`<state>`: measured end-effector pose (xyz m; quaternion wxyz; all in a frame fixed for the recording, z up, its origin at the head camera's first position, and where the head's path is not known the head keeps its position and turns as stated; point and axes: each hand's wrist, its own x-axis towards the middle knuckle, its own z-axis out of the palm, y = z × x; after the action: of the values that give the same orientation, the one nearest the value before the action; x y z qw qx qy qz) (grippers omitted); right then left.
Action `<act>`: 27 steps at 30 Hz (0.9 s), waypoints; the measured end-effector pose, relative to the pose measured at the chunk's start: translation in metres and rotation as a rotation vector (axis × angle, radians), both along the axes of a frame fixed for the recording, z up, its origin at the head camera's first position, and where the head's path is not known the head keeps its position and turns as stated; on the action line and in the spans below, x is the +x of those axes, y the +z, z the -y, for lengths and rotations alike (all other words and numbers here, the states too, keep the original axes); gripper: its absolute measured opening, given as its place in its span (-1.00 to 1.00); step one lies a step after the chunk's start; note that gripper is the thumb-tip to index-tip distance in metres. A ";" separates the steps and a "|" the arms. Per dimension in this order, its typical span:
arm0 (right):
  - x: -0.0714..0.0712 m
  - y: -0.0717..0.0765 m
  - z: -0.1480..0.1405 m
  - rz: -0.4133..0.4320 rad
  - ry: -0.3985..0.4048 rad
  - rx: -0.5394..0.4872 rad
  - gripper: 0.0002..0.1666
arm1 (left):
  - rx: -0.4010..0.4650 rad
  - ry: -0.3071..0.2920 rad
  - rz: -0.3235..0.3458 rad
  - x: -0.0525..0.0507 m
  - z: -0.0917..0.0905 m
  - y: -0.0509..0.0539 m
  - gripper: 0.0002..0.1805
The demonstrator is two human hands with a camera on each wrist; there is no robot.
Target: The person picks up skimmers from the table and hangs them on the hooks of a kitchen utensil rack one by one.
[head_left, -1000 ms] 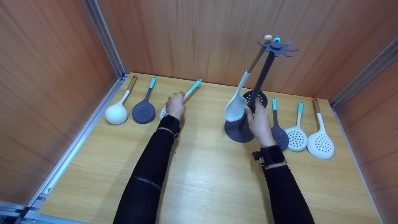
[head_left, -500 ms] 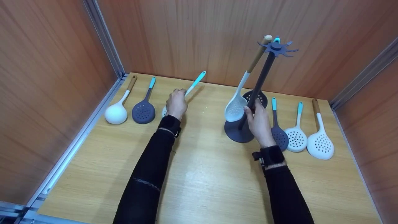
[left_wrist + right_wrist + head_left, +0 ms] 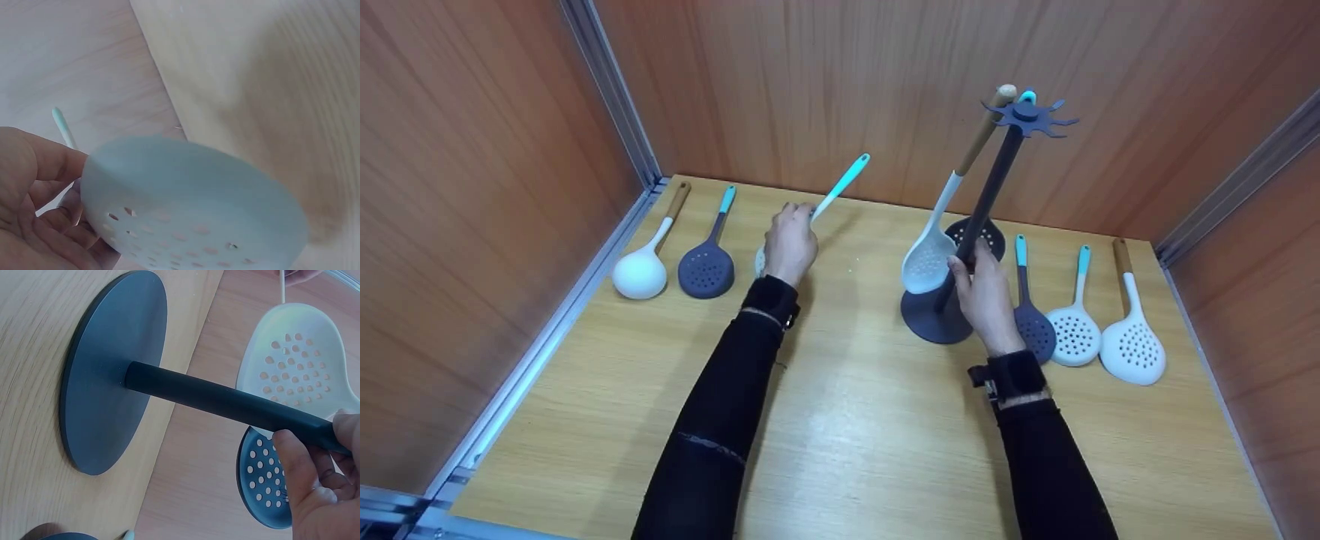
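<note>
My left hand (image 3: 791, 244) grips a white slotted utensil with a turquoise handle (image 3: 849, 177), its handle end slanting up to the back right. Close up in the left wrist view, its perforated head (image 3: 191, 197) lies beside my fingers. My right hand (image 3: 988, 300) holds the dark post (image 3: 991, 184) of a utensil stand, whose round base (image 3: 115, 371) rests on the table. Hanging from the stand's hooked top (image 3: 1026, 112) are a white slotted spoon with a wooden handle (image 3: 930, 259) and a dark slotted utensil (image 3: 264, 478), partly behind the post.
On the left lie a white ladle (image 3: 640, 274) and a dark slotted turner (image 3: 706, 270). To the right of the stand lie a dark slotted utensil (image 3: 1035, 330), a white one (image 3: 1075, 335) and a wooden-handled white one (image 3: 1134, 349). Wooden panels (image 3: 825, 90) enclose the table.
My left hand has risen slightly and shifted right with the white utensil, whose turquoise handle end has swung up off the table. My right hand and the stand have stayed in place.
</note>
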<state>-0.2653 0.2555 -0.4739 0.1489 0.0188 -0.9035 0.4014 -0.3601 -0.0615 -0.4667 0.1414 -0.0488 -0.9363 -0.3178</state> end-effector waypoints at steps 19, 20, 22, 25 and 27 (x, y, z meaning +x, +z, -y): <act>0.000 0.001 0.000 0.000 -0.004 0.012 -0.59 | 0.044 -0.035 -0.084 0.010 -0.011 0.029 -0.52; 0.000 0.000 0.000 0.003 -0.007 0.017 -0.59 | 0.046 -0.039 -0.091 0.010 -0.012 0.030 -0.53; 0.000 0.000 0.000 0.010 -0.012 0.024 -0.57 | 0.044 -0.047 -0.104 0.012 -0.013 0.032 -0.53; 0.000 0.001 0.001 0.022 -0.015 0.024 -0.56 | 0.047 -0.048 -0.118 0.014 -0.014 0.036 -0.54; 0.000 0.001 0.001 0.028 -0.015 0.021 -0.56 | 0.050 -0.047 -0.123 0.016 -0.015 0.038 -0.55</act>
<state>-0.2654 0.2548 -0.4725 0.1391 0.0080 -0.9097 0.3911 -0.3442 -0.0460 -0.4289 0.1921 -0.0868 -0.9163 -0.3405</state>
